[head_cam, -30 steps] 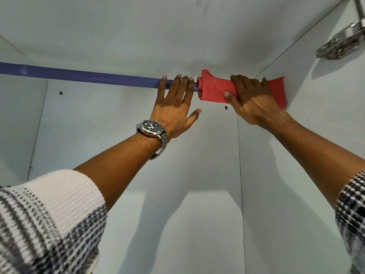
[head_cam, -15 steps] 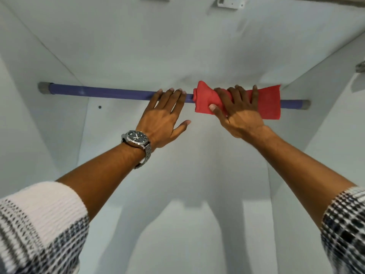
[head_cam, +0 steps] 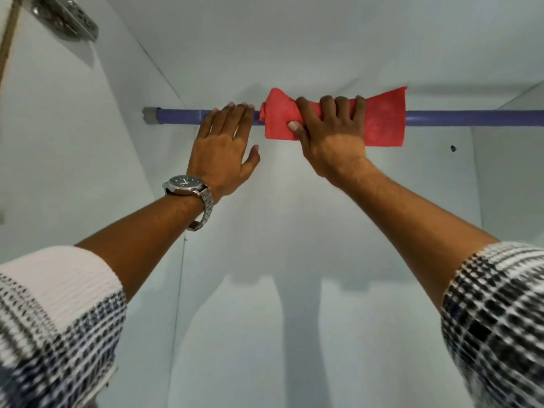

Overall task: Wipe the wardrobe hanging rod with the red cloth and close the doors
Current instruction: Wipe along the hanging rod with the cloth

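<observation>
A purple hanging rod [head_cam: 471,117] runs across the top of the white wardrobe interior, ending in a grey socket [head_cam: 150,116] on the left wall. The red cloth [head_cam: 382,119] is wrapped around the rod near its middle. My right hand [head_cam: 329,136] grips the cloth and the rod inside it. My left hand [head_cam: 223,142], with a metal wristwatch, rests flat with fingers over the bare rod just left of the cloth. The doors are out of view.
A metal door hinge [head_cam: 64,19] sits on the left side panel at the top left. The white back panel [head_cam: 294,260] carries shadows of my arms. A small hole [head_cam: 452,148] marks the back panel at right.
Both hands and the cloth have slid left along the rod, away from the right wall toward the left end. The view has swung left, so the left socket and hinge show.
</observation>
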Motion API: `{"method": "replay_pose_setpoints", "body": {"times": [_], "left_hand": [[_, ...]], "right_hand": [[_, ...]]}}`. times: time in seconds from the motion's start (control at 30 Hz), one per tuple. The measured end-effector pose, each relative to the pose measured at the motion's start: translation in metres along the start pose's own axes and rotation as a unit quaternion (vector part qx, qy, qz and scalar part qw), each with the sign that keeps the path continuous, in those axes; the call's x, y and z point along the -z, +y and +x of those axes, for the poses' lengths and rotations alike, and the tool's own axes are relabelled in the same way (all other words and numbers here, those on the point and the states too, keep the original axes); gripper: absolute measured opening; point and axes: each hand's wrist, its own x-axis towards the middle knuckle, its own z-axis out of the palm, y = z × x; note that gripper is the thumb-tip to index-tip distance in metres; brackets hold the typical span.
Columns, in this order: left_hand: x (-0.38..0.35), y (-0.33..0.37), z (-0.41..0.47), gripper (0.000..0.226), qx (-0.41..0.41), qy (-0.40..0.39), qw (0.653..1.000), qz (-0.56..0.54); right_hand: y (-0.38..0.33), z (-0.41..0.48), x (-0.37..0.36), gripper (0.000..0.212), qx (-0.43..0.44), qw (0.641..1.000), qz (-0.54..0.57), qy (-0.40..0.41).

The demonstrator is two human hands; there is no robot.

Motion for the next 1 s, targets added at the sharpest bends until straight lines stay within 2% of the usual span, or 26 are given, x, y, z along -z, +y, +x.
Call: {"method": "replay_pose_setpoints", "body": {"times": [0.33,0.47,0.53,0.67,1.0], "left_hand": [[0.015,-0.067,-0.013,0.061,0.116,-0.019,0.993,0.014],[0.019,-0.081,-0.014,0.053,0.124,-0.023,0.992,0.011],[0.018,-0.083,-0.016,0.061,0.128,-0.019,0.992,0.004],[0.010,-0.083,-0.023,0.092,0.123,-0.005,0.992,0.003],[-0.003,-0.043,-0.019,0.099,0.098,0.030,0.995,-0.006]], "right_hand": [[-0.100,0.022,0.011,0.052,0.033,0.999,0.019,-0.037],[-0.125,0.032,0.013,0.052,0.054,0.997,0.020,-0.045],[-0.134,0.035,0.014,0.053,0.063,0.997,0.024,-0.049],[-0.131,0.042,0.017,0.054,0.083,0.994,0.032,-0.059],[-0.086,0.041,0.013,0.056,0.156,0.985,0.058,-0.046]]}}
